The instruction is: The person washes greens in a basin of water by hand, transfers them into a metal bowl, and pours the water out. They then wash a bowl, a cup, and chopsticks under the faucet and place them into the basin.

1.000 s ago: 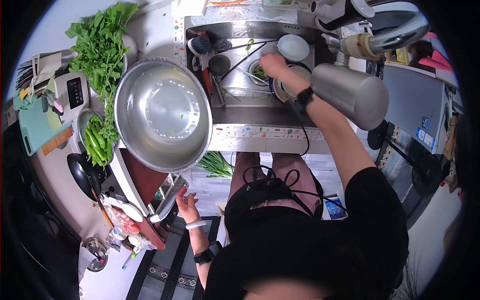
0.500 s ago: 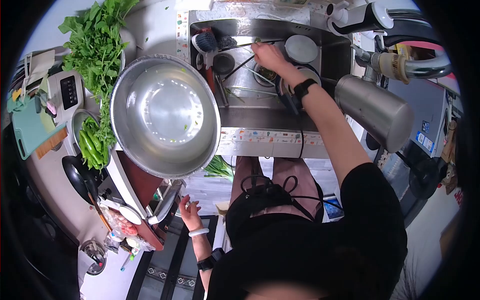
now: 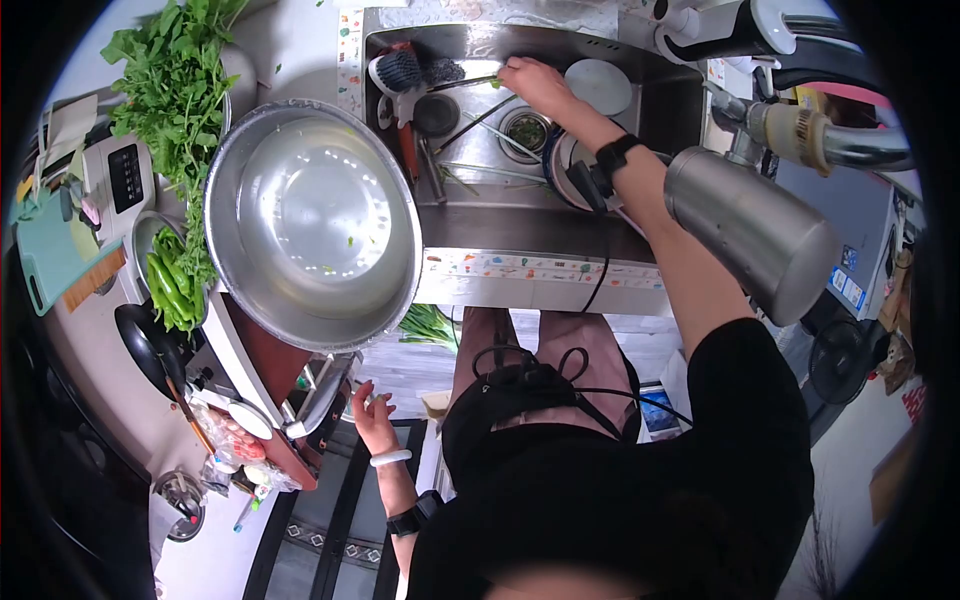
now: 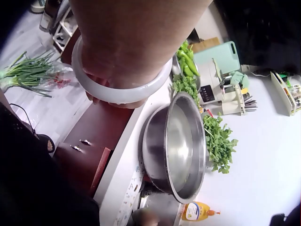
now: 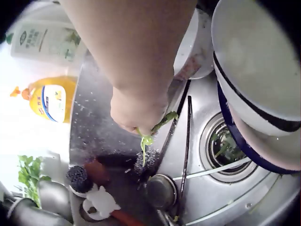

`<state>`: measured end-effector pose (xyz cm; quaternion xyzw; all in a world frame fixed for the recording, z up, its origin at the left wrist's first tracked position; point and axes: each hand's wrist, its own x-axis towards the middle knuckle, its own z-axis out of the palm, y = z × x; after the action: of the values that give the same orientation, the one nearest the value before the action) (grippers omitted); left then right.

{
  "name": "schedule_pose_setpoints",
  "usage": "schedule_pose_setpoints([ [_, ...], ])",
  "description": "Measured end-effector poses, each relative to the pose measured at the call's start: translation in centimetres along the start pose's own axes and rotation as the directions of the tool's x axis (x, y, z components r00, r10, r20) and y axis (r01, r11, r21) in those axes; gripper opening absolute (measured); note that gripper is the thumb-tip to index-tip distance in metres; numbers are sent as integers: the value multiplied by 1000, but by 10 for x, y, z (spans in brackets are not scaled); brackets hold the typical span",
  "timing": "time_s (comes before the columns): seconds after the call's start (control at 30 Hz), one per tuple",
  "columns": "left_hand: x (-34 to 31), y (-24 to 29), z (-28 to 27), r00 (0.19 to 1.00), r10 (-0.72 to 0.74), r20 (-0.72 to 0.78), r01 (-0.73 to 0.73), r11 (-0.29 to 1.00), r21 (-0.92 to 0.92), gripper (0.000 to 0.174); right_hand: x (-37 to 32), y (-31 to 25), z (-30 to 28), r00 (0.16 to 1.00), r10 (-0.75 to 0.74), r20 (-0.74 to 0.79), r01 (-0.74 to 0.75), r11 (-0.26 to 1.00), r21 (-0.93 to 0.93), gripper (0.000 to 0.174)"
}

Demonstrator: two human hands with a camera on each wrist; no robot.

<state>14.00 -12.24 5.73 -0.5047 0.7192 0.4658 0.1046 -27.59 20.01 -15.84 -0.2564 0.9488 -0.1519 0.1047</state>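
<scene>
Over the far part of the steel sink (image 3: 540, 225), my right hand (image 3: 540, 86) pinches a limp green vegetable scrap (image 5: 147, 140), which dangles below the fingertips in the right wrist view. Dark chopsticks (image 5: 186, 141) lie just beside it on the sink floor. The drain strainer (image 5: 225, 146) holds green bits, with pale stalks across it. A white bowl (image 3: 598, 86) and stacked dishes with dark rims (image 5: 256, 108) sit near my right wrist. My left hand (image 3: 375, 420) hangs loosely at my side by the counter edge, holding nothing.
A large metal basin (image 3: 235, 265) of water stands left of the sink. Beyond it are leafy greens (image 3: 165, 90) and green peppers (image 3: 172, 285). A brush (image 3: 397, 72) lies in the sink's left corner. A steel cylinder (image 3: 750, 235) hangs over the right side.
My right hand has lifted from the drain and moved toward the sink's far wall, with the green scrap between its fingers. The left hand stays hanging at my side.
</scene>
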Motion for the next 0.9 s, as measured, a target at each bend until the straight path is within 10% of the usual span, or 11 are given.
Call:
schedule_pose_setpoints([
  [0.17,-6,28,22,975,-2,224,6,1000,-15,31,-32,-3,-26,968,64,-245,20,946,324,13],
  [0.23,-16,68,45,868,12,496,4,1000,-31,30,-48,-17,-40,990,143,-15,-68,559,826,14],
  [0.37,-10,132,122,656,251,712,-254,961,-106,34,-89,-62,-111,942,-77,327,-329,-11,944,19],
  [0.53,2,187,246,747,306,590,114,815,-567,36,-129,-78,-140,876,-336,347,-341,80,937,16],
  [0.63,7,200,285,507,414,756,433,636,-639,32,-153,-39,-105,911,-411,-15,293,623,725,20],
  [0.7,4,200,305,613,243,752,566,530,-632,28,-184,5,-106,961,102,255,-215,-299,930,25],
  [0.77,3,205,322,647,211,732,570,504,-649,15,-148,19,-160,949,278,-146,151,4,989,38],
  [0.8,9,198,337,612,183,769,591,540,-599,13,-126,26,-187,879,196,-435,200,677,709,38],
  [0.83,12,194,349,572,157,805,610,575,-546,11,-106,34,-207,797,-74,-599,130,990,50,38],
  [0.9,-5,213,360,492,180,852,645,582,-495,11,-84,40,-216,678,-68,-732,55,998,-42,38],
])
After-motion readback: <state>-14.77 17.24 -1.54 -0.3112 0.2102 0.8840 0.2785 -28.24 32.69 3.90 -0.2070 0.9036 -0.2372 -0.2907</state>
